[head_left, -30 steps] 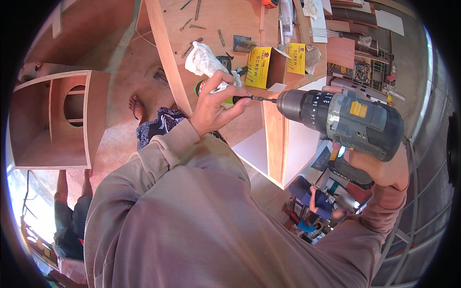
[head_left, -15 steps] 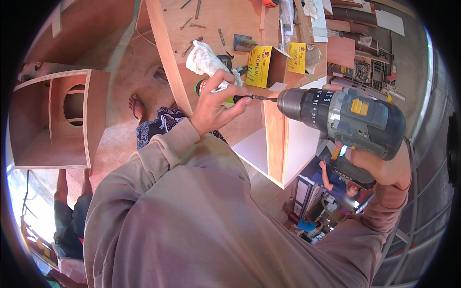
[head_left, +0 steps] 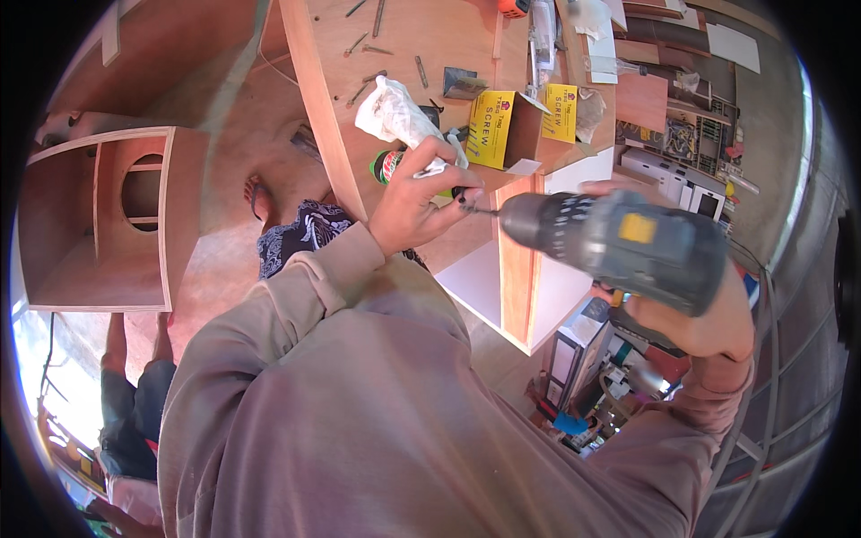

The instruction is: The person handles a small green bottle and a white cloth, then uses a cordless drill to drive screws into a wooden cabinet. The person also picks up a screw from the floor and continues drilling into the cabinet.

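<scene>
Pinching a small dark piece [head_left: 460,194] between thumb and forefinger, the left hand [head_left: 417,202] is held by the near end of the left edge of the wooden surface [head_left: 453,40]; its fingers are curled and the gap between the tips is narrow. A cordless drill [head_left: 619,235], blurred, is gripped in the right hand [head_left: 695,316], the fingers wrapped round its handle. The drill is pointed left, held over the surface's near right corner, where a white panel [head_left: 475,285] and a wooden strip [head_left: 517,287] are seen. The drill bit [head_left: 484,212] is held close to the left thumb; whether the dark piece is touched by its tip cannot be told.

Against the left fingers a crumpled white cloth [head_left: 392,109] is bunched, and a green container [head_left: 386,167] is partly hidden by the hand; whether it too is gripped cannot be told. Toward the right edge of the surface, a larger yellow box [head_left: 491,130] and a smaller yellow box [head_left: 561,112] are placed, with a dark folded sheet [head_left: 464,83] just beside the larger. Slim metal pieces [head_left: 421,72] are scattered toward the far left corner. Off the left edge, an open wooden cabinet [head_left: 58,251] with a round cut-out is seen.
</scene>
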Demonstrator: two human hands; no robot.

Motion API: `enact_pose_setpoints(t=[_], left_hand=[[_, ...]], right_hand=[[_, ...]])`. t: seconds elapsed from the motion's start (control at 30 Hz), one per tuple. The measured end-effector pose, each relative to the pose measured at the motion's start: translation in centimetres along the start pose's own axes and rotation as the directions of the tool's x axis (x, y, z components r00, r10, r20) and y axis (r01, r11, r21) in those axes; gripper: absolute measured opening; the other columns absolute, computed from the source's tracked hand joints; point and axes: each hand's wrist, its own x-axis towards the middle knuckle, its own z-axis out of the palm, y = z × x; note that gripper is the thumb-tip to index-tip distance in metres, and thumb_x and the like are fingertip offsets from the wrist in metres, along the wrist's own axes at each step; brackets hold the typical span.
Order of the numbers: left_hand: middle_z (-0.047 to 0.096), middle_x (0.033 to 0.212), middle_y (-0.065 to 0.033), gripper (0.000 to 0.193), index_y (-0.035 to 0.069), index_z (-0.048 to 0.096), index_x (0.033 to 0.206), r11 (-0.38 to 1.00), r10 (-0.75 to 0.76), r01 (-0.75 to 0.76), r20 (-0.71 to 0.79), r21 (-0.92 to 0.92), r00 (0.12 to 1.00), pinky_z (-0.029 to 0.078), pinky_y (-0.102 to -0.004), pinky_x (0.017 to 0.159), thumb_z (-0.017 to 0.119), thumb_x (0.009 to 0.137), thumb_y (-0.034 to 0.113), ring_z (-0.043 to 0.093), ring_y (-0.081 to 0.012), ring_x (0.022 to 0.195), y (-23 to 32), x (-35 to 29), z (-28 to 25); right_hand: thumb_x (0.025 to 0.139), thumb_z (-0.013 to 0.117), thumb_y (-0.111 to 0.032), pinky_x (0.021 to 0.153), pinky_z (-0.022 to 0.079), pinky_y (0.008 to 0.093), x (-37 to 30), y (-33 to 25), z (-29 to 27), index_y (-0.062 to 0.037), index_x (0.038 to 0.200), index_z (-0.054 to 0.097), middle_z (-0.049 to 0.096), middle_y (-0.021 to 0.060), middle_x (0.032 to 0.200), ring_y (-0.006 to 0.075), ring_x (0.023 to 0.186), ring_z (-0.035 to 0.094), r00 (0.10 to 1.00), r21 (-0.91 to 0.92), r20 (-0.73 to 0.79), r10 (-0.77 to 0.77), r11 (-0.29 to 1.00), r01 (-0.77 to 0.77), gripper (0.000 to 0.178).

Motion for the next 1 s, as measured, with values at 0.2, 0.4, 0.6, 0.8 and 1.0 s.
enact_pose_setpoints(t=[0.2, 0.4, 0.6, 0.8, 1.0], left_hand=[[0.056, 0.103, -0.0093, 0.026, 0.013, 0.084, 0.115, 0.998, -0.069, 0.068, 0.045, 0.003, 0.997, 0.052, -0.0389, 0.086, 0.088, 0.09, 0.02, 0.062, -0.0264, 0.095, 0.1, -0.6, -0.4], [0.055, 0.105, -0.0121, 0.032, 0.012, 0.083, 0.123, 0.993, -0.064, 0.051, 0.124, 0.107, 0.99, 0.053, -0.0413, 0.086, 0.086, 0.092, 0.021, 0.061, -0.0302, 0.095, -1.5, -1.0, -1.8], [0.053, 0.102, -0.013, 0.03, 0.011, 0.082, 0.126, 0.969, -0.019, -0.04, 0.235, 0.245, 0.972, 0.053, -0.0404, 0.085, 0.072, 0.102, 0.028, 0.062, -0.0306, 0.093, -2.8, -1.4, -5.6], [0.052, 0.104, -0.0126, 0.028, 0.008, 0.082, 0.121, 0.941, -0.092, 0.034, 0.157, 0.338, 0.983, 0.053, -0.038, 0.08, 0.066, 0.102, 0.022, 0.061, -0.0264, 0.09, -2.0, -0.3, -6.5], [0.05, 0.107, -0.012, 0.033, 0.004, 0.08, 0.119, 0.885, -0.24, 0.168, 0.116, 0.433, 0.964, 0.05, -0.0371, 0.085, 0.067, 0.089, 0.007, 0.056, -0.0252, 0.092, 2.4, -0.6, -8.9]], right_hand=[[0.086, 0.079, -0.006, 0.093, 0.056, 0.0362, -5.1, -0.6, -3.6, -0.0044, 0.134, 0.071, 0.074, 0.0088, 0.123, 0.0189, 0.111, 0.069, 0.937, -0.262, -0.252, 0.243, 0.915, -0.308, 0.049], [0.081, 0.077, 0.004, 0.084, 0.055, 0.0351, -7.2, 4.5, -0.4, 0.0005, 0.122, 0.073, 0.076, 0.0074, 0.107, 0.0186, 0.094, 0.07, 0.888, 0.299, -0.376, 0.265, 0.942, -0.155, 0.041], [0.077, 0.068, -0.007, 0.062, 0.048, 0.0267, -6.2, 10.3, 5.7, 0.0042, 0.159, 0.045, 0.069, 0.0131, 0.102, 0.013, 0.069, 0.059, 0.872, 0.61, -0.353, 0.34, 0.79, -0.06, 0.086], [0.083, 0.076, -0.005, 0.078, 0.052, 0.0281, -6.5, 16.6, 10.4, 0.0002, 0.163, 0.043, 0.07, 0.0101, 0.111, 0.0135, 0.085, 0.064, 0.828, 0.738, -0.414, 0.377, 0.671, 0.063, 0.087], [0.091, 0.081, -0.003, 0.106, 0.054, 0.0362, -2.0, 21.6, 17.8, -0.0024, 0.165, 0.041, 0.07, 0.0104, 0.132, 0.0185, 0.118, 0.069, 0.731, 0.623, -0.627, 0.269, 0.737, 0.263, 0.084]])
